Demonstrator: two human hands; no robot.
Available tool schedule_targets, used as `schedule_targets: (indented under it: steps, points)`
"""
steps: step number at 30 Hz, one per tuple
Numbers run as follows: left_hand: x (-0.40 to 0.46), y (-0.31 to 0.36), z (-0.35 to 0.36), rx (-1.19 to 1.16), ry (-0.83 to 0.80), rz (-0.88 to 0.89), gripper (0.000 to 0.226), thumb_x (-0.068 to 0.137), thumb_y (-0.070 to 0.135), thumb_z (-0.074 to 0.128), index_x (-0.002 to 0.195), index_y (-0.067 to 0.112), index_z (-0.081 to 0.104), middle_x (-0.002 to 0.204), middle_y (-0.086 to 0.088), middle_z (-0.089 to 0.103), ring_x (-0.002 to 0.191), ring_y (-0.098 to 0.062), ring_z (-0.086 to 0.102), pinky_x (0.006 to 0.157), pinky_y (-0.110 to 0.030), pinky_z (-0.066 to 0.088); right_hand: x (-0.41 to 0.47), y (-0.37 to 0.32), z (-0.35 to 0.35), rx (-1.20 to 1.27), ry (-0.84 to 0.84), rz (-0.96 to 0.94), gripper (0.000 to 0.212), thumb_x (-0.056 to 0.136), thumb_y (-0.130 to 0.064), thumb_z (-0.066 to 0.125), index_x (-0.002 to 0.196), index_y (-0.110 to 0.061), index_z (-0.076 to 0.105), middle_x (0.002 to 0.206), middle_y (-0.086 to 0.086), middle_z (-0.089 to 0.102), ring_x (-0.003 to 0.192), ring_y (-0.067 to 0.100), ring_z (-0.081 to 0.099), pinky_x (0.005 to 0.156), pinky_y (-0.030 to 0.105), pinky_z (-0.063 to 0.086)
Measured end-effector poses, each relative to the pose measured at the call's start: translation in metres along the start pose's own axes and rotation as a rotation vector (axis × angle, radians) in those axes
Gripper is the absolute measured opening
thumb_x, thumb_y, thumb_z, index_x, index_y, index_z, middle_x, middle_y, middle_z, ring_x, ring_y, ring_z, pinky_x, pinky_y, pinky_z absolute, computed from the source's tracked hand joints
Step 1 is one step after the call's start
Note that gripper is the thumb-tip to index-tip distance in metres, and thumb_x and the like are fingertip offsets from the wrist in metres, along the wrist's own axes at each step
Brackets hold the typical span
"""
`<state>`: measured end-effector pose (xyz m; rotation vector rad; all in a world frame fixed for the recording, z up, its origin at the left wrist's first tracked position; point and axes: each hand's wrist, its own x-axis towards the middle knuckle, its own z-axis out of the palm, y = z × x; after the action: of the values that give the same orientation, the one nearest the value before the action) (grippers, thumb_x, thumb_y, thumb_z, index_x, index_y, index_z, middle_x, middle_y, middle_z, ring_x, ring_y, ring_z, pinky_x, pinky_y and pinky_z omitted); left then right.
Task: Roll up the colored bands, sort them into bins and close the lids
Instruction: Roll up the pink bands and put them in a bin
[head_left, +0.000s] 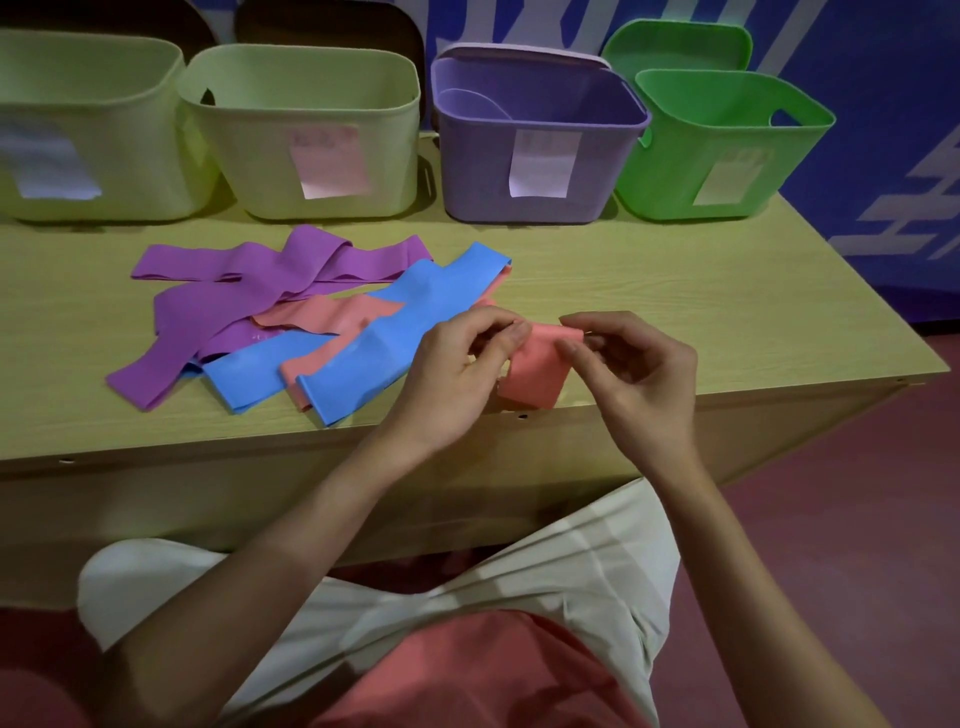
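My left hand (462, 364) and my right hand (631, 364) both pinch the top edge of a salmon-pink band (535, 371) just above the table's front edge; its lower part hangs flat. To the left lies a pile of flat bands: purple bands (249, 291), blue bands (363, 343) and more pink bands (327, 317), overlapping. Along the back stand open bins: two pale yellow-green bins (306, 130) (78, 130), a purple bin (535, 135) and a bright green bin (722, 145).
The wooden table (701, 312) has bare surface on its right side. A purple lid (519, 52) and a green lid (675, 47) lean behind their bins. Dark lids stand behind the yellow-green bins. White paper labels are on the bin fronts. My knees sit below the table edge.
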<state>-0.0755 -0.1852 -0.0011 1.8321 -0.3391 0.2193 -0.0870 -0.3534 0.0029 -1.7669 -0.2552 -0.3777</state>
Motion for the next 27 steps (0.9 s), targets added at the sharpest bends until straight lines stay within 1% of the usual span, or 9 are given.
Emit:
schedule_targets:
  steps: [3,7,9,12,15,18,20,24,27]
  points:
    - [-0.001,0.0,-0.001,-0.001,0.043,-0.017,0.012,0.095,0.019,0.056,0.092,0.013,0.066,0.077,0.011,0.06,0.074,0.0,0.054,0.071,-0.017,0.042,0.001,-0.003,0.007,0.086,0.026,0.093,0.017,0.082,0.001,0.071,0.092,-0.013,0.072,0.082,0.003,0.07,0.069,0.004,0.061,0.069,0.02,0.05]
    - [-0.002,-0.001,-0.006,-0.047,0.061,-0.045,0.018,0.092,0.026,0.059,0.107,0.018,0.064,0.085,0.003,0.062,0.08,-0.01,0.057,0.073,-0.025,0.046,0.001,-0.005,0.015,0.111,0.03,0.151,0.019,0.082,0.002,0.071,0.088,-0.017,0.072,0.082,0.002,0.072,0.072,0.006,0.065,0.069,0.019,0.051]
    - [-0.004,-0.001,-0.011,-0.035,0.028,-0.033,0.018,0.088,0.021,0.064,0.106,0.017,0.066,0.083,0.005,0.058,0.076,-0.013,0.053,0.072,-0.025,0.045,0.002,-0.007,0.017,0.127,0.028,0.172,0.017,0.082,0.002,0.07,0.091,-0.013,0.073,0.083,0.003,0.072,0.072,0.004,0.065,0.068,0.017,0.05]
    - [-0.004,-0.001,-0.016,-0.03,0.029,-0.039,0.022,0.084,0.011,0.07,0.106,0.017,0.068,0.077,0.01,0.052,0.07,-0.008,0.048,0.07,-0.025,0.044,0.002,-0.011,0.019,0.195,0.02,0.232,0.018,0.082,0.003,0.069,0.098,-0.005,0.072,0.083,0.003,0.072,0.065,-0.001,0.062,0.065,0.014,0.048]
    - [-0.004,-0.001,-0.02,0.021,0.058,-0.012,0.023,0.084,0.014,0.071,0.107,0.018,0.069,0.076,0.011,0.052,0.071,-0.008,0.049,0.07,-0.023,0.045,0.002,-0.011,0.02,0.242,0.01,0.286,0.013,0.083,-0.001,0.069,0.095,-0.006,0.074,0.074,-0.004,0.071,0.059,0.005,0.054,0.063,0.019,0.047]
    - [-0.006,0.002,-0.023,0.157,0.088,0.087,0.021,0.086,0.022,0.068,0.107,0.018,0.068,0.081,0.014,0.056,0.073,-0.006,0.052,0.073,-0.022,0.046,0.004,-0.012,0.02,0.256,-0.002,0.295,0.012,0.085,-0.004,0.068,0.095,-0.006,0.074,0.065,-0.009,0.067,0.059,0.009,0.049,0.064,0.024,0.046]
    - [-0.005,0.003,-0.025,0.221,0.103,0.147,0.019,0.087,0.023,0.067,0.104,0.016,0.068,0.085,0.012,0.058,0.076,-0.005,0.052,0.073,-0.02,0.044,0.006,-0.013,0.02,0.256,-0.013,0.294,0.011,0.086,-0.005,0.067,0.095,-0.005,0.074,0.062,-0.01,0.065,0.06,0.01,0.047,0.065,0.025,0.045]
    - [-0.003,0.001,-0.026,0.255,0.114,0.195,0.013,0.088,0.02,0.066,0.098,0.011,0.067,0.083,0.014,0.055,0.076,0.001,0.049,0.072,-0.014,0.038,0.006,-0.012,0.022,0.232,-0.017,0.278,0.013,0.089,-0.006,0.064,0.096,-0.001,0.073,0.06,-0.011,0.063,0.057,0.008,0.046,0.061,0.02,0.043]
    - [-0.004,-0.001,-0.025,0.226,0.115,0.174,0.015,0.087,0.022,0.064,0.096,0.01,0.067,0.082,0.005,0.058,0.074,-0.002,0.049,0.071,-0.014,0.039,0.005,-0.013,0.023,0.21,-0.016,0.244,0.014,0.091,-0.006,0.062,0.098,0.001,0.072,0.061,-0.012,0.064,0.055,0.005,0.048,0.059,0.016,0.042]
